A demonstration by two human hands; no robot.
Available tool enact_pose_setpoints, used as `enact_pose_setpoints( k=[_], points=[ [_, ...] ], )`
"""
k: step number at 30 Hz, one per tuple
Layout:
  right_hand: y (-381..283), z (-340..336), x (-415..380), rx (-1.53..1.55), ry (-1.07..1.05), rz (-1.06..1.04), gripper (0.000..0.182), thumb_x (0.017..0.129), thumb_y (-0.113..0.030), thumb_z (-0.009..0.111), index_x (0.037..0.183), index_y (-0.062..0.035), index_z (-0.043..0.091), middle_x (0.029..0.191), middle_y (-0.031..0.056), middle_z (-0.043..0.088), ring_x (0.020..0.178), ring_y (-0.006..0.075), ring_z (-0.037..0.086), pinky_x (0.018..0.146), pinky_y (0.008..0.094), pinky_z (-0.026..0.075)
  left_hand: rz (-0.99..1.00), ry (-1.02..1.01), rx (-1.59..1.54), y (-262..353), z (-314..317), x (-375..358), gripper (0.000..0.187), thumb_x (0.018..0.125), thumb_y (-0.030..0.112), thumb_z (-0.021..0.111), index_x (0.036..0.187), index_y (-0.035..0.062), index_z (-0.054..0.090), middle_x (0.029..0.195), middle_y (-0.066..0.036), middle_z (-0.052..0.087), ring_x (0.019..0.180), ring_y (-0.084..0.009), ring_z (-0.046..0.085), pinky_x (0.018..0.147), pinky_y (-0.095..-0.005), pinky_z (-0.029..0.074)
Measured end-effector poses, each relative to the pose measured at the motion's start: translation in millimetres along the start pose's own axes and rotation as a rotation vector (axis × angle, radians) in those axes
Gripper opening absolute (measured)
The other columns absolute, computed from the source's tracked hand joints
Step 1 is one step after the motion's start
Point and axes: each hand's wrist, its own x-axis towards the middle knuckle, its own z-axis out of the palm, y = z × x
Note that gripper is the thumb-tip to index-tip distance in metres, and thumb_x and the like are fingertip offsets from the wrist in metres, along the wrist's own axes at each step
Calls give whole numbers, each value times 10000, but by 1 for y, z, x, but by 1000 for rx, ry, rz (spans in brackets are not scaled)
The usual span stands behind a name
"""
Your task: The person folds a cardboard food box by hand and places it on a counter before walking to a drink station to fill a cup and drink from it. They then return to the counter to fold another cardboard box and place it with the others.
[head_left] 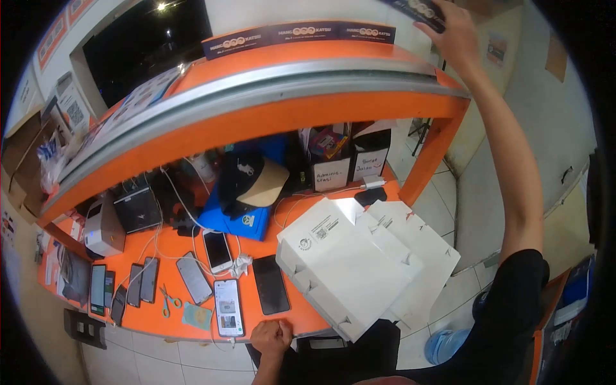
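High at the upper right, my right hand (457, 42) grips a dark blue printed carton (418, 11), partly cut off by the frame's top edge. Similar dark blue cartons (301, 38) with "KATSU" lettering stand in a row along the orange top shelf (308, 58), left of that hand. My left hand (271, 336) is closed in a fist at the desk's front edge, just below a dark tablet or large phone (271, 285); nothing shows in it. Right of this fist lies a stack of flat white cardboard box blanks (346, 263), which overhangs the edge.
Several phones (229, 308), scissors (168, 301) and cables lie on the orange desk (192, 329). Farther back are a cap (256, 179) on a blue case (240, 221), labelled file boxes (332, 174) and a white printer-like device (104, 224). A water jug (446, 346) stands on the floor.
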Motion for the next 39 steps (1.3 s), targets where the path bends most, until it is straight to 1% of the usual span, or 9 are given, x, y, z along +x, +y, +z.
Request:
enact_pose_setpoints(
  k=[2, 4, 6, 7, 13, 19, 24, 37, 39],
  points=[
    [4, 30, 19, -145, -50, -111, 601, 780, -213, 843, 1298, -61, 580, 1248, 160, 603, 1214, 307, 530, 1055, 417, 434, 2, -8, 57, 2, 0, 1, 376, 799, 163, 672, 538, 127, 404, 504, -60, 421, 473, -270, 483, 462, -386, 382],
    [17, 63, 43, -93, -95, -125, 570, 799, -210, 824, 1295, -65, 583, 1222, 147, 614, 1228, 319, 520, 1049, 411, 435, -21, -31, 50, 4, 0, 2, 370, 803, 169, 665, 541, 131, 406, 508, -60, 428, 477, -271, 488, 465, -391, 395],
    [41, 112, 67, -133, -33, -287, 634, 779, -276, 841, 1350, -184, 580, 1236, 73, 647, 1117, 305, 603, 959, 419, 504, -32, -45, 48, 3, -2, 12, 365, 807, 176, 659, 545, 135, 408, 512, -60, 436, 481, -273, 493, 468, -395, 407],
    [49, 133, 77, -121, -48, -262, 590, 761, -209, 833, 1296, -169, 587, 1215, 62, 637, 1148, 311, 561, 972, 435, 487, -32, -83, 56, 5, -5, 14, 346, 809, 180, 658, 550, 134, 434, 520, -62, 457, 488, -276, 506, 472, -396, 418],
    [60, 193, 99, -134, -321, -217, 638, 745, -205, 854, 1305, -203, 547, 1246, 37, 613, 1168, 289, 564, 986, 428, 491, -89, -206, 97, 15, -14, 27, 270, 820, 208, 646, 584, 124, 544, 560, -71, 543, 529, -284, 562, 495, -412, 451],
    [78, 212, 96, -18, -466, -216, 578, 785, -156, 816, 1298, -184, 551, 1228, 67, 628, 1141, 305, 584, 977, 432, 507, -120, -294, 101, 11, -11, 27, 251, 809, 198, 645, 589, 117, 557, 574, -79, 568, 545, -290, 576, 523, -420, 463],
    [87, 223, 101, -7, -465, -201, 531, 841, -179, 744, 1331, -177, 541, 1250, 96, 623, 1158, 317, 586, 988, 439, 507, -116, -268, 121, 16, -12, 33, 249, 814, 199, 632, 591, 116, 559, 575, -87, 567, 552, -293, 579, 520, -418, 454],
    [84, 231, 104, -137, -457, -205, 560, 857, -250, 750, 1364, -173, 525, 1251, 120, 610, 1174, 315, 584, 930, 467, 525, -116, -275, 138, 13, -5, 23, 258, 870, 214, 590, 638, 102, 598, 608, -118, 576, 575, -337, 575, 551, -458, 466],
    [81, 218, 103, -161, -208, -219, 419, 906, -208, 713, 1291, -117, 576, 1155, 113, 665, 1030, 292, 640, 884, 400, 536, -116, -282, 116, 22, -10, 30, 253, 878, 203, 584, 650, 98, 606, 617, -124, 579, 573, -340, 571, 554, -461, 465]
  ],
)
